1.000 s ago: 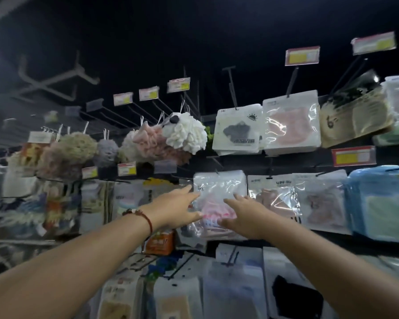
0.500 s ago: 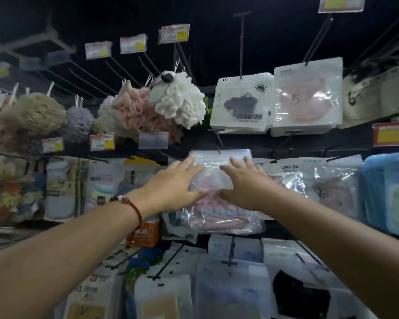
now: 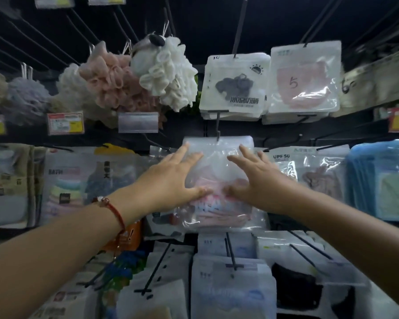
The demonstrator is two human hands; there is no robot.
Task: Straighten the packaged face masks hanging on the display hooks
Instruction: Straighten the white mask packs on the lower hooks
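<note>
Mask packet (image 3: pixel 218 180): hands' (image 3: pixel 171 180) grip now higher.

Head view of a shop display wall. Both hands lie flat, fingers straight and spread, on a clear mask pack (image 3: pixel 218 180) hanging from a hook (image 3: pixel 217 126) at centre: the left hand (image 3: pixel 171 180) on its left half, the right hand (image 3: pixel 253 180) on its right half, thumbs nearly meeting over the pink masks inside. A red bracelet (image 3: pixel 115 210) circles the left wrist. Above hang a white pack with a black mask (image 3: pixel 234 86) and, just beside it on the right, a pack with a pink mask (image 3: pixel 304 81). Upper left: pink (image 3: pixel 111 81) and white (image 3: pixel 168 72) bath puffs. Right of the centre pack, a pack marked UPF 50 (image 3: pixel 309 171); far right, blue packs (image 3: pixel 380 180). More packs (image 3: pixel 233 291) hang below.
</note>
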